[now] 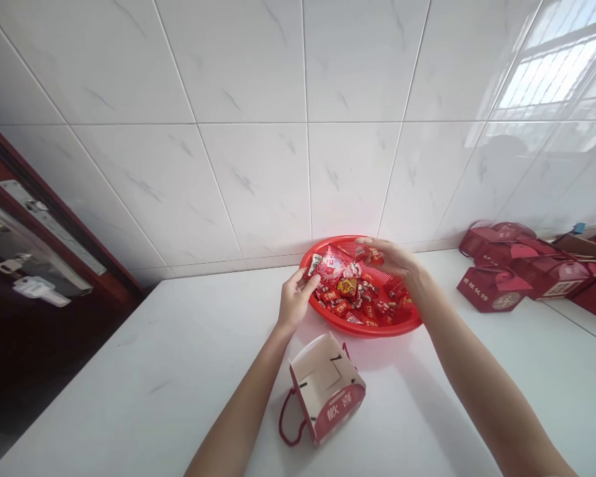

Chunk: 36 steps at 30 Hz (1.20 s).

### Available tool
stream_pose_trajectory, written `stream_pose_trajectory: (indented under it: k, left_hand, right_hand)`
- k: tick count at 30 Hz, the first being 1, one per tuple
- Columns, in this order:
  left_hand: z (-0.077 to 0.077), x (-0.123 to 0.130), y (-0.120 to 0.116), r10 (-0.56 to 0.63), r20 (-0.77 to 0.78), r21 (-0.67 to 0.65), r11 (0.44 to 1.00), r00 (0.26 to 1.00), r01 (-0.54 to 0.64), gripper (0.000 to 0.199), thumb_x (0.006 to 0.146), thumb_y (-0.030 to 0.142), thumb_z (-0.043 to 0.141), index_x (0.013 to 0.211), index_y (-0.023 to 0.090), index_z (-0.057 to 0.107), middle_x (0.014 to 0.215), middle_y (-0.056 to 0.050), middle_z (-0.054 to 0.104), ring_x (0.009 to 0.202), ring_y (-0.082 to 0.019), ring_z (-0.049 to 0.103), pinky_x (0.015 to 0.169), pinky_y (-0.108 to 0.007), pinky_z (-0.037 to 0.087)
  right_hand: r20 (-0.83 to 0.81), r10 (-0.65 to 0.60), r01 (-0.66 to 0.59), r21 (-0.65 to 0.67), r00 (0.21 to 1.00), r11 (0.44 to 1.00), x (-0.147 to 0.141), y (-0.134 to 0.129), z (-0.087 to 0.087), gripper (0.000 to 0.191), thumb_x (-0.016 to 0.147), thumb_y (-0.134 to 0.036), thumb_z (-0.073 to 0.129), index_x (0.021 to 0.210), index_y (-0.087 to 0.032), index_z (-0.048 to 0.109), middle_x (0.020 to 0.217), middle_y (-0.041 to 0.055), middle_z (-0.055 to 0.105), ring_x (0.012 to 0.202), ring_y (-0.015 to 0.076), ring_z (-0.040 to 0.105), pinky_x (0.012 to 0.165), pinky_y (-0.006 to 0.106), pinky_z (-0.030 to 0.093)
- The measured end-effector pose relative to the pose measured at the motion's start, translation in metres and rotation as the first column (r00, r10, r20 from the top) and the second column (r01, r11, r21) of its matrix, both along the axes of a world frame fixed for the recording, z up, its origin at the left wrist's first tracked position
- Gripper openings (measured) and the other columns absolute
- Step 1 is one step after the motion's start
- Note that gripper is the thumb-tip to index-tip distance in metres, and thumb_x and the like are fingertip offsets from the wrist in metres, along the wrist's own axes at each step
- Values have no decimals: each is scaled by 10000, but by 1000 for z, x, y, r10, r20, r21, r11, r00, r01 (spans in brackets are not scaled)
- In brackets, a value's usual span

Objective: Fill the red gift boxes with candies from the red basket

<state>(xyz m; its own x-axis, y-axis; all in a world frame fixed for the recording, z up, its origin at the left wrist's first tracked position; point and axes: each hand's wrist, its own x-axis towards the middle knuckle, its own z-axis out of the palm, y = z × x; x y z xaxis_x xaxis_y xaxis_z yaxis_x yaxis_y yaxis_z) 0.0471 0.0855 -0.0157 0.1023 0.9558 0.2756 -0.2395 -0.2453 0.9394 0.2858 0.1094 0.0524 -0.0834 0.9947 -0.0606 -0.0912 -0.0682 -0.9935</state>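
Head view: we look down at white counter (144, 377) below tiled wall (248, 132). Oval red plastic basket (362, 329) sits near wall, heaped with red candy packets (362, 298). Left hand (295, 298) at basket's left rim, fingers pinching pink-and-white packet (328, 265). Right hand (390, 257) above far rim, gripping small red packet (372, 255). Open paper gift box (325, 387) between forearms, nearer us, red cord handle (288, 424) trailing. Red gift boxes (526, 268) grouped at right.

Red plastic basket (362, 328) heaped with red-wrapped candies (352, 298); open cream-and-red gift box (328, 387) nearby.
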Motion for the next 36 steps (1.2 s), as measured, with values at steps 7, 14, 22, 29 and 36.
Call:
stream_pose_trajectory:
  k: [7, 14, 22, 29, 36]
  left_hand:
    - [5, -1, -2, -23, 31, -30, 999, 999, 24, 475, 716, 492, 830, 1035, 152, 741, 1027, -97, 787, 973, -266, 724, 921, -387, 555]
    - [26, -9, -9, -39, 20, -43, 998, 999, 40, 480, 665, 482, 868, 992, 151, 749, 1013, -80, 782, 903, -240, 728, 871, -392, 597]
    - [70, -37, -35, -143, -166, -18, 990, 976, 142, 414, 694, 449, 871, 977, 159, 784, 929, -82, 784, 800, -224, 718, 753, -350, 622]
    - [93, -61, -55, -186, -368, 40, 976, 911, 216, 345, 785, 415, 808, 1042, 185, 795, 932, -75, 775, 813, -243, 718, 756, -362, 613]
    - [111, -92, -68, -141, -443, 38, 984, 885, 175, 262, 735, 430, 826, 854, 196, 830, 778, -93, 753, 689, -257, 698, 690, -379, 599]
  right_hand:
    - [-356, -22, 37, 37, 934, 999, -31, -37, 4, 314, 547, -102, 725, 834, -207, 650, 777, -15, 622, 660, 100, 528, 548, 209, 436]
    - [-492, -37, 68, 46, 870, 997, -39, -47, 12, 267, 572, -109, 672, 823, -195, 643, 908, 48, 660, 539, 66, 371, 414, 183, 368]
    - [-422, 21, 17, 86, 907, 996, -42, -67, 14, 219, 610, -207, 822, 780, -168, 690, 690, -27, 604, 472, 27, 278, 381, 165, 290]
    - [109, 75, -104, 282, 991, 954, -56, -95, 24, 267, 763, -427, 812, 783, -168, 750, 630, -6, 597, 499, 98, 487, 424, 233, 353]
    - [250, 68, -162, 380, 966, 911, -47, -111, 37, 262, 848, -415, 731, 729, -181, 721, 579, -7, 545, 468, 97, 437, 414, 245, 318]
